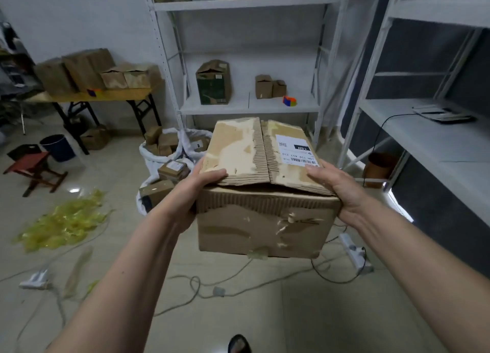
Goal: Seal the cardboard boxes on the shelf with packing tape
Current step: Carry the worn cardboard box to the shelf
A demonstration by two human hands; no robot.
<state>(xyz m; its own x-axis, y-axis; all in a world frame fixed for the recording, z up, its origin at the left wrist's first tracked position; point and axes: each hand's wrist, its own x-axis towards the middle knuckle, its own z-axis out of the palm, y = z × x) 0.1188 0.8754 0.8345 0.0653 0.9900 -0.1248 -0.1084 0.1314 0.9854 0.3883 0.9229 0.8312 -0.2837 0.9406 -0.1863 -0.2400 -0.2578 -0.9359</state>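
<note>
Between my two hands sits a worn brown cardboard box, held up in the air in front of the white metal shelf unit. My left hand grasps its left side, thumb laid over the torn left flap. My right hand grips the right side, thumb pressing the right flap down. Both flaps meet along a ragged middle seam with the corrugation stripped bare. A white shipping label on the right flap reads upside down, roughly "15H 159 A03 210". Open tiled floor lies below, crossed by loose pale cables, with a heap of crumpled yellow tape at left. Smaller brown boxes stand on the shelf behind, blurred. My fingers under the box are hidden.
</note>
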